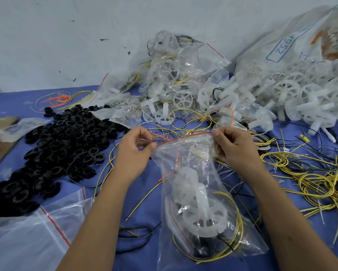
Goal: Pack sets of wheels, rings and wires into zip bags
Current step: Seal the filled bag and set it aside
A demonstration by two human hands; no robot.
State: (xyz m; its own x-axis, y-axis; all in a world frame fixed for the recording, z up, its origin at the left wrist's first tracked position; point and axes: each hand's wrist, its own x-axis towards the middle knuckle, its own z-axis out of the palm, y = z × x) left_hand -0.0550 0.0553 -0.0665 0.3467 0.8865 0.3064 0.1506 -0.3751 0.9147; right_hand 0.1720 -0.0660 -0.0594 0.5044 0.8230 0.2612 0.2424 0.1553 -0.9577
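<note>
Both hands hold one clear plastic zip bag with a red seal line (193,173) by its top edge, above the middle of the blue cloth-covered surface (144,192). The left hand (134,153) has its grip pinched on the bag's left top corner, thumb and fingers curled onto the plastic; the right hand (232,147) has its grip curled over the right top corner, grasping the film there. The bag hangs down from the two grips toward the surface's near edge, its mouth stretched between them. Inside it lie translucent white spoked plastic wheels (201,208), a coil of yellow-and-black wires (236,231), a thin orange wire (172,171) and something black at the bottom that cannot be made out clearly. To the left of the left hand, a heap of black plastic rings (56,153) spreads toward the surface's left edge. Near the far edge, a pile of filled clear bags (174,75) leans against the pale wall (66,36). At the far right corner, loose white wheels (301,94) spill from a large white sack (291,36). Loose yellow wires (311,178) lie tangled along the right edge, and empty clear zip bags (37,235) rest at the near left corner.
</note>
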